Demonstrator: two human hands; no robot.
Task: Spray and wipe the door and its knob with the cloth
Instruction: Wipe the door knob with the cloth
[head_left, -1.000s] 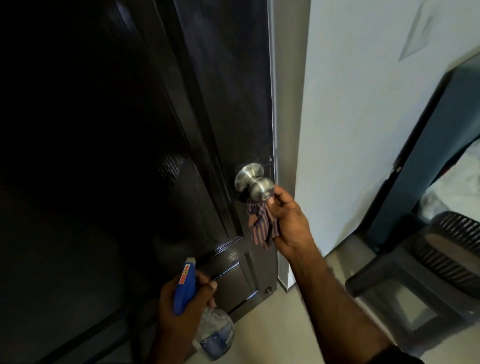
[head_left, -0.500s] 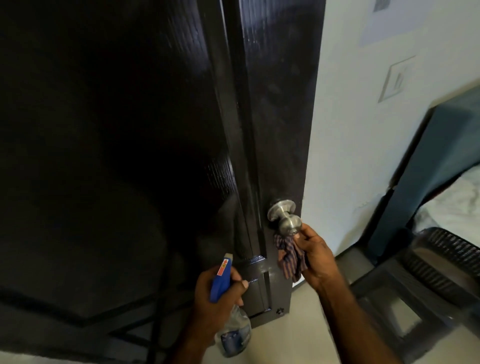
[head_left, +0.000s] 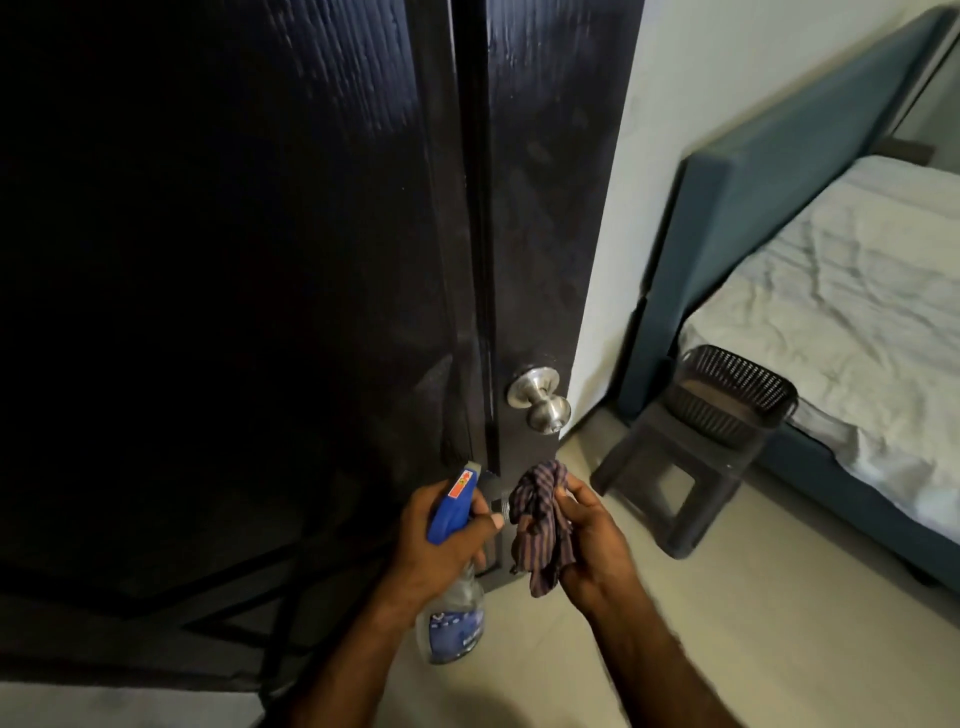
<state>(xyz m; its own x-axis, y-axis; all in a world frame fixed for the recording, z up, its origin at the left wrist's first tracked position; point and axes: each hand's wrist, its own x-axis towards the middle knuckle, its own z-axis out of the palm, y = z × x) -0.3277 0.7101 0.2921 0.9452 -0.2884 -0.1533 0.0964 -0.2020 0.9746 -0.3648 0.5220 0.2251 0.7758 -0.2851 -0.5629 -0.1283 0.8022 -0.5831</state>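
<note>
A dark, glossy wooden door (head_left: 311, 208) fills the left and middle of the view. Its round silver knob (head_left: 543, 402) sits near the door's right edge. Below the knob, my left hand (head_left: 441, 545) grips a clear spray bottle (head_left: 454, 618) by its blue trigger head, nozzle toward the door. My right hand (head_left: 592, 540) holds a bunched striped cloth (head_left: 540, 525) just beside the bottle, a short way below the knob and apart from it.
A white wall (head_left: 675, 104) stands right of the door. A dark plastic stool (head_left: 675, 467) carries a dark mesh basket (head_left: 732, 395) beside a bed (head_left: 857, 291) with a teal frame and pale sheet. The floor is light tile.
My right hand has left the knob and dropped with the cloth toward the spray bottle. The view has shifted so the knob sits higher and the bed shows.
</note>
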